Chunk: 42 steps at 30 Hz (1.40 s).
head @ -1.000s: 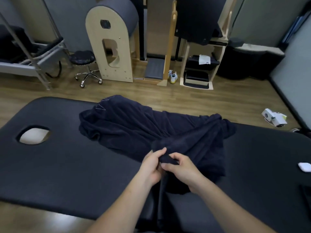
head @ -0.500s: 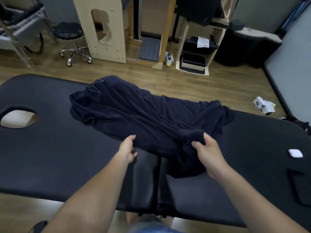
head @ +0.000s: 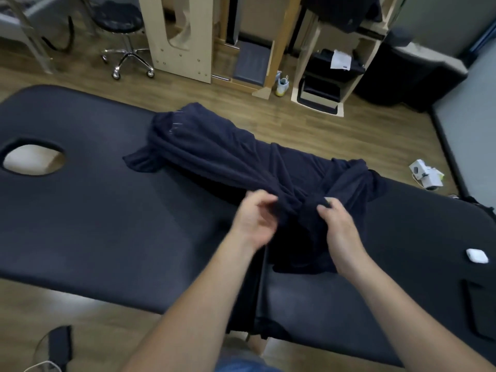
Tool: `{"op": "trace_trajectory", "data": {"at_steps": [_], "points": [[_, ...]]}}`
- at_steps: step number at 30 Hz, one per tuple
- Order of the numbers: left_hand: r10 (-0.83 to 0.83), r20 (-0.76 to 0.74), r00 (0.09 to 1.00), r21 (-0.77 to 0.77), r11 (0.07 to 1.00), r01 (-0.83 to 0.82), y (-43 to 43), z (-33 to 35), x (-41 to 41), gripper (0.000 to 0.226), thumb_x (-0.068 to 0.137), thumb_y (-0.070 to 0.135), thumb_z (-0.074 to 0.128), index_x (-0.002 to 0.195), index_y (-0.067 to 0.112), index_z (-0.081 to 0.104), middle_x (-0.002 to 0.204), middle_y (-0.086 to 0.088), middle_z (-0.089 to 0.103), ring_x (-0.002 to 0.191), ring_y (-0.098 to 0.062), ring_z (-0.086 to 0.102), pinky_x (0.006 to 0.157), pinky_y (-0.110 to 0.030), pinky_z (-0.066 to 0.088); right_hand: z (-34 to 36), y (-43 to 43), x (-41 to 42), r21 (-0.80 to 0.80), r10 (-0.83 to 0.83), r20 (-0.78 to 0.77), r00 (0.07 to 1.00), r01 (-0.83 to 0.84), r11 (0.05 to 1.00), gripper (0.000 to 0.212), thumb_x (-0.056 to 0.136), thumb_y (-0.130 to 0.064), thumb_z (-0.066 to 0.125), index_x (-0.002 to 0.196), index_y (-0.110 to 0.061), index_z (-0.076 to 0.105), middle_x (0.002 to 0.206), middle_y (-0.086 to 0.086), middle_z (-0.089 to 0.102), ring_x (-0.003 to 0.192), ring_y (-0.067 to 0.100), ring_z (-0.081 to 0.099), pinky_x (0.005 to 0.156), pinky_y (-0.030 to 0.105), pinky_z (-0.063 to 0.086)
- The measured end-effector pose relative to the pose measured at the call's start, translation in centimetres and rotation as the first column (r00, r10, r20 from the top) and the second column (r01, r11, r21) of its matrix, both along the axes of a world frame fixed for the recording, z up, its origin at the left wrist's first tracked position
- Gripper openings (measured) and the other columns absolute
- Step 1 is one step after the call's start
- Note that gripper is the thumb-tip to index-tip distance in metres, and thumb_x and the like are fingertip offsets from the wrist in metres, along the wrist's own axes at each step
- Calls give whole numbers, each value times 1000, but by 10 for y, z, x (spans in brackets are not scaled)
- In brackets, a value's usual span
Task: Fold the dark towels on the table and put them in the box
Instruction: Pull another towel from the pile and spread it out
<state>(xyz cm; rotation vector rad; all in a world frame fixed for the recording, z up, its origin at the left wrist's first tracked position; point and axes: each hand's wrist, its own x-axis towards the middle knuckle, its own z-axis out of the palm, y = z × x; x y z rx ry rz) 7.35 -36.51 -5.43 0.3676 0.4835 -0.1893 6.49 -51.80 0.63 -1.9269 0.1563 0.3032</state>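
Two bare forearms reach forward from the bottom edge, one on each side. On the wooden floor at the lower left lies one dark flat object (head: 60, 345); what it is cannot be made out.

The arms extend over one black padded table (head: 107, 224), which spans the view from left to right. The left hand (head: 253, 218) is blurred. Its fingers are curled at the near edge of the towel (head: 214, 157), but it is not clear whether they grip the cloth. The right hand (head: 339, 226), just beside it, has its fingers curled over a bunched fold of the towel and grips it.

The towel is one crumpled mass of dark navy cloth. It lies across the middle of the table, running from the hands away to the far left edge. Whether it is a single towel cannot be told.

Two small things sit on the table to the right, well apart from the towel: one white rounded case (head: 477, 255) and, nearer the edge, one dark flat slab (head: 480, 310). One oval hole (head: 33, 157) opens in the table at the left.

Beyond the table, on the floor, are one white device (head: 426, 174) at the right and one pale shoe (head: 282, 84). There are also one stool (head: 126, 49) with chrome wheeled legs, one curved wooden panel (head: 177, 36), and one wooden shelf unit (head: 322, 76).
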Motion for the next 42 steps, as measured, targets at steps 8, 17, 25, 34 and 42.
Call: {"op": "trace_trajectory", "data": {"at_steps": [8,17,25,34,42], "points": [[-31,-31,999,294,955,39,24,49,-39,34,99,31,56,121,9,68,116,-10,73,107,-25,70,97,-38,54,25,48,7,-487,608,93,788,-497,718,44,81,-55,68,83,-11,63,75,2,68,71,13,62,68,36,50],[88,-397,913,611,768,192,50,15,-38,23,77,25,76,88,7,67,67,-6,62,57,-22,57,51,-24,45,16,58,-20,-589,783,3,622,-632,504,33,92,-44,59,72,-17,57,66,-4,62,64,12,57,65,36,49],[288,-492,822,461,887,-34,80,-52,-5,52,82,-1,68,133,6,57,109,-14,70,92,-29,67,81,-40,58,70,4,-42,-229,849,-414,330,-940,254,33,87,-36,69,63,-20,53,59,-10,51,56,-1,46,56,21,36],[-357,19,934,619,738,270,8,34,-36,31,84,-14,59,93,13,72,95,-7,76,84,-17,68,79,-29,54,63,-12,17,-238,250,-71,966,-260,936,32,82,-58,64,98,-33,72,99,-27,70,91,-13,61,80,15,44],[-532,-14,847,591,679,436,0,9,-78,12,94,17,65,87,16,75,82,3,73,80,-9,67,75,-22,50,24,33,14,-292,534,-175,827,-561,775,26,95,-28,63,85,-4,68,81,3,74,76,11,65,84,44,53]]}}
